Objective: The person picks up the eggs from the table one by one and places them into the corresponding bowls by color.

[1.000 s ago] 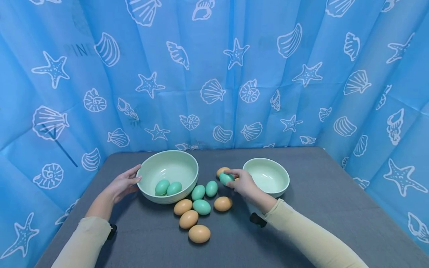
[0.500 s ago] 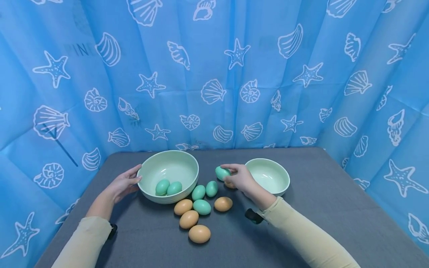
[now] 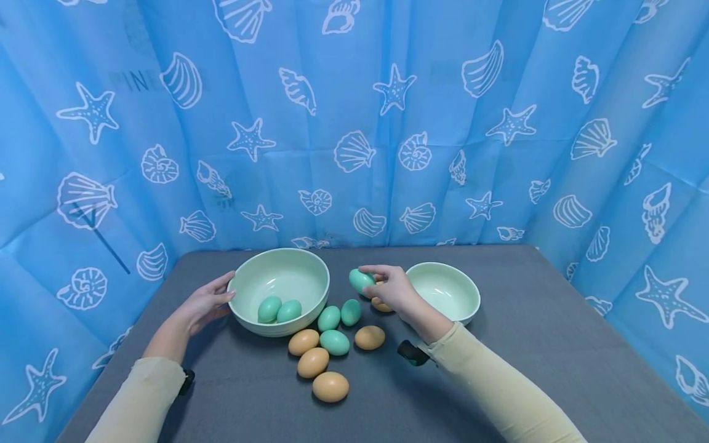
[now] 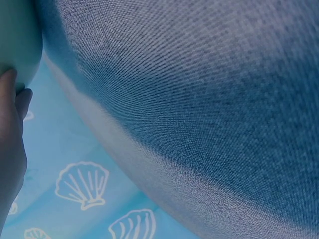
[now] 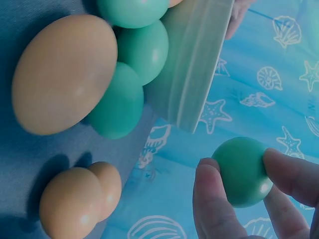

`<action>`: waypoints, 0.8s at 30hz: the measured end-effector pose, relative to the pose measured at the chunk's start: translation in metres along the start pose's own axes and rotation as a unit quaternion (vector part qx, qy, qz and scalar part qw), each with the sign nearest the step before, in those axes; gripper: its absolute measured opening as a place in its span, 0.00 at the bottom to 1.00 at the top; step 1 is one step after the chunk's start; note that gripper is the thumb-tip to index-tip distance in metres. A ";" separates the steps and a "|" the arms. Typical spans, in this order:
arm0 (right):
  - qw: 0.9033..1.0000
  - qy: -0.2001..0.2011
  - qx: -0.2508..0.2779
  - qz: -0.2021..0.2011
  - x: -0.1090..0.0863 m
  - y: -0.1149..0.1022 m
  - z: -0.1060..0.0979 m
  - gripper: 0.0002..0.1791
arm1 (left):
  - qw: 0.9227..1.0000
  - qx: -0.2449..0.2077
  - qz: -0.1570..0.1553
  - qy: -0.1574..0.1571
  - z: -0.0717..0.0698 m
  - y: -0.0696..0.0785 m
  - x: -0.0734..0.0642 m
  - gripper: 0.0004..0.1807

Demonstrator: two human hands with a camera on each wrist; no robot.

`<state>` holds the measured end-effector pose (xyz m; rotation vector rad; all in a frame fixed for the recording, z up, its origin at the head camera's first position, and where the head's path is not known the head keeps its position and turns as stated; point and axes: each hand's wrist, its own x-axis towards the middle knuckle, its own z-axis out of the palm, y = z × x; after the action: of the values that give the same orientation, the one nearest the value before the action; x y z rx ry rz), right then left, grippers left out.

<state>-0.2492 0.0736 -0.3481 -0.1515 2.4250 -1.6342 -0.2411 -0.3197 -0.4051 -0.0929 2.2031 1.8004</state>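
Observation:
In the head view my right hand (image 3: 396, 289) pinches a green egg (image 3: 361, 281) between thumb and fingertips, off the table and left of the small bowl (image 3: 445, 292). The right wrist view shows the same green egg (image 5: 241, 172) between the fingers. Two brown eggs (image 3: 382, 305) lie beneath this hand, partly hidden. My left hand (image 3: 205, 301) rests against the outer left side of the large pale green bowl (image 3: 244, 320), its fingers extended. Inside that bowl are two green eggs (image 3: 289, 311). In the left wrist view, fingers (image 4: 7, 92) touch the bowl's wall.
Between the bowls and nearer the front lie three green eggs (image 3: 335, 343) and several brown eggs (image 3: 330, 387) on the grey tablecloth (image 3: 249, 394). A blue curtain (image 3: 354, 184) with white shell prints hangs right behind the table.
My right hand has carried the green egg slightly left and back, uncovering more of the brown eggs below. The left hand and both bowls hold their places.

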 end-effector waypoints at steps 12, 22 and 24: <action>1.000 -0.014 0.009 -0.010 -0.001 -0.015 0.012 0.25 | 1.000 0.001 -0.001 0.010 0.002 -0.001 -0.001 0.38; 0.999 -0.040 0.009 -0.010 0.005 -0.020 0.020 0.25 | 1.000 0.008 -0.001 0.008 0.000 0.000 0.001 0.38; 0.999 -0.044 0.017 -0.008 0.007 -0.021 0.022 0.25 | 1.000 0.009 -0.001 0.009 0.000 0.000 0.001 0.38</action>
<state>-0.2510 0.0441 -0.3372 -0.2330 2.3348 -1.6397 -0.2419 -0.3192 -0.4050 -0.1096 2.2299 1.7853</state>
